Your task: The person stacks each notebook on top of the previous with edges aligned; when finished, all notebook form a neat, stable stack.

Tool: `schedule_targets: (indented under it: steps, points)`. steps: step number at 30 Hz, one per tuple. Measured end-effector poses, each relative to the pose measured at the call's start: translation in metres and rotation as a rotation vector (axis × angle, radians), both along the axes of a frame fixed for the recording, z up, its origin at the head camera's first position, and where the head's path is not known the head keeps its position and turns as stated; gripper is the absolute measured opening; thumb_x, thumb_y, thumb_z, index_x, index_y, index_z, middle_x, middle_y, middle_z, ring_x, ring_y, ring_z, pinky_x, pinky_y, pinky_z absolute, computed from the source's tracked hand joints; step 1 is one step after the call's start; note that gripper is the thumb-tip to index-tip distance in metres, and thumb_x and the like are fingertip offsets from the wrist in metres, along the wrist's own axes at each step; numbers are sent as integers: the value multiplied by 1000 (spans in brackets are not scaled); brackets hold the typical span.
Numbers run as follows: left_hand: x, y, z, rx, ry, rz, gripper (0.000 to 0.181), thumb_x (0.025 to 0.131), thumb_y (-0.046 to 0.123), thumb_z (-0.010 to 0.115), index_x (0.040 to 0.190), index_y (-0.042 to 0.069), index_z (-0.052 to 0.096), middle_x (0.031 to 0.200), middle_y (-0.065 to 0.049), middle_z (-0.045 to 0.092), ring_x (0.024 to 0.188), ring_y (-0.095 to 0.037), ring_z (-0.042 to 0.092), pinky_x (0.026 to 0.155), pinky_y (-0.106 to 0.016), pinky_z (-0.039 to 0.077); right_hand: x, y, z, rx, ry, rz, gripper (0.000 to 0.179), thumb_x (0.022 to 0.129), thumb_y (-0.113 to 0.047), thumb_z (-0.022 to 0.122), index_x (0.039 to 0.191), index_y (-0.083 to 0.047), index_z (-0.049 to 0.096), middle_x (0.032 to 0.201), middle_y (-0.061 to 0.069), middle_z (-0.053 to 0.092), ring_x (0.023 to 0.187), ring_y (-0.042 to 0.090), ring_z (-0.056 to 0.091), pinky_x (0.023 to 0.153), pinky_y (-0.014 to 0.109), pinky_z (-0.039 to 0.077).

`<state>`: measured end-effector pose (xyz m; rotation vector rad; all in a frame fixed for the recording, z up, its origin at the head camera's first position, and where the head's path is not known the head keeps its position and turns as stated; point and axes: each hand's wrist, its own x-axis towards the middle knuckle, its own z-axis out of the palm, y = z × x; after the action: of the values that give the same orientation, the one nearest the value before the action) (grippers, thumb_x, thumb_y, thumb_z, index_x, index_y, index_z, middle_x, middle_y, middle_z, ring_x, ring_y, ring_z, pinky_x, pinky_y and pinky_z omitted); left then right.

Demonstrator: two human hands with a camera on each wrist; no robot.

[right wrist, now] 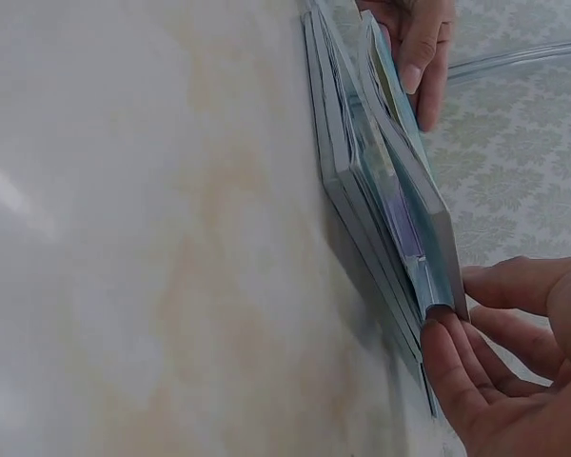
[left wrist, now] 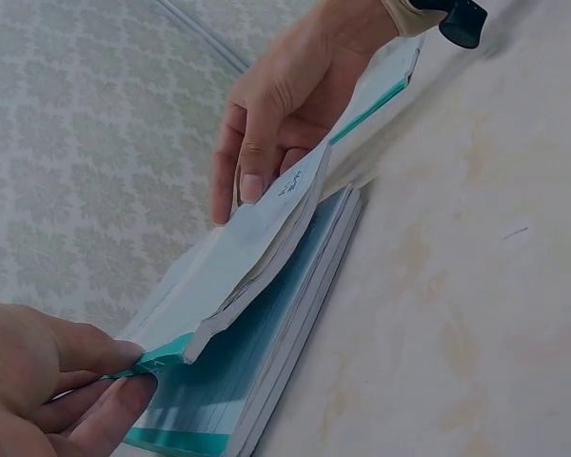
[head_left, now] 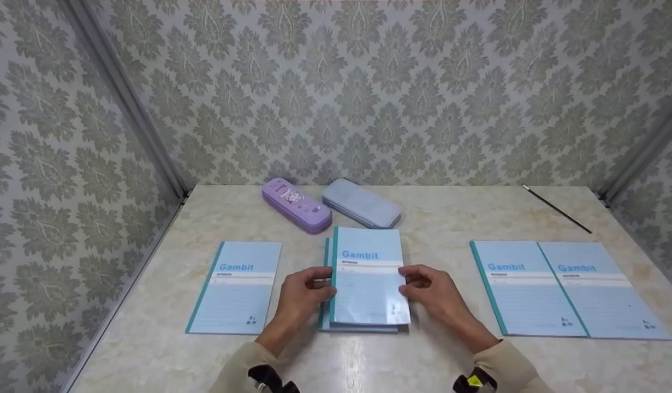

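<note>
Both hands hold one light blue notebook (head_left: pixel 368 295) with a teal spine, tilted just above a stack of similar notebooks (head_left: pixel 325 322). My left hand (head_left: pixel 303 292) pinches its spine side, thumb on the cover and fingers beneath. At the opposite edge, my right hand (head_left: pixel 434 289) pinches the page side the same way. In the left wrist view a gap shows between the held notebook (left wrist: pixel 238 257) and the notebooks below (left wrist: pixel 305 314). The right wrist view shows its pages slightly bowed over the stack (right wrist: pixel 338 152).
Another notebook (head_left: pixel 235 295) lies to the left. Two more lie side by side on the right, a nearer one (head_left: pixel 527 300) and an outer one (head_left: pixel 603 300). Behind the stack are a purple pencil case (head_left: pixel 297 204) and a grey-blue case (head_left: pixel 362 203). A thin black stick (head_left: pixel 557 209) lies back right.
</note>
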<state>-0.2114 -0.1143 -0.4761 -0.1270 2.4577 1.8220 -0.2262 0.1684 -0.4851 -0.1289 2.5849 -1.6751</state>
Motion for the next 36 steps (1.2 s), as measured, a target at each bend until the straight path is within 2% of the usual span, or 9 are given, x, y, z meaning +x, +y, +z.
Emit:
schedule_targets:
  steps: [5,18,27,36]
  points:
    - [2,-3,-1,-3,7,14,42,93,-3,77,133,4,71,127,-9,72,114,-25,69,96,-37,58,1,-8,-1,36,5,-16,33,94,-2,78,126,-5,75,107,3,71,97,20,63,86,29,55]
    - [4,-10,-6,-51,33,42,37,92,-4,76,128,2,74,122,-11,74,110,-25,70,95,-38,59,5,-18,-6,23,60,12,31,91,-1,81,122,-1,75,104,5,71,96,20,66,86,32,56]
    - [5,-14,-7,-80,79,34,35,91,-5,77,125,0,75,117,-11,75,106,-25,70,90,-37,59,7,-20,-6,51,58,6,28,91,-4,82,119,-3,75,106,3,71,96,19,66,86,35,56]
    - [7,-17,-10,-136,84,6,34,92,-3,77,126,2,76,115,-9,76,103,-22,70,88,-37,59,8,-19,-9,43,100,44,29,90,-3,83,118,0,74,101,5,70,92,19,67,83,31,57]
